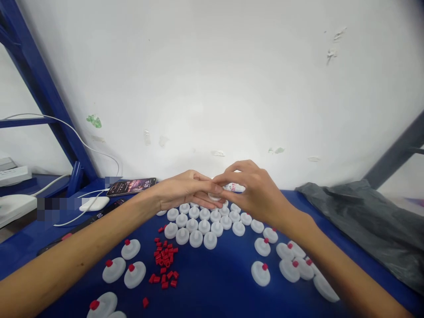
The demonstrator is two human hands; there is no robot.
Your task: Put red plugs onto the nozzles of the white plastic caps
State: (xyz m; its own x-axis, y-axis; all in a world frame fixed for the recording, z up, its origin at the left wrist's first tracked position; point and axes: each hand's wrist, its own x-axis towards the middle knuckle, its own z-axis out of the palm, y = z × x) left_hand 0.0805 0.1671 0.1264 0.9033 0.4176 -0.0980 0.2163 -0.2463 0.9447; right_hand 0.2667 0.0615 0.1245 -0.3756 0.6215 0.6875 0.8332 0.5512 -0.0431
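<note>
My left hand and my right hand meet above the far middle of the blue table. Their fingertips pinch together around a small white round cap. Directly below the hands, several plain white caps lie in tidy rows. A pile of small red plugs lies in front of those rows. White caps fitted with red plugs lie at the front left, and more of them at the right.
A phone with a lit screen lies at the back left, beside a white charger and its cables. A grey plastic bag covers the table's right side. Blue frame struts stand left and right against the white wall.
</note>
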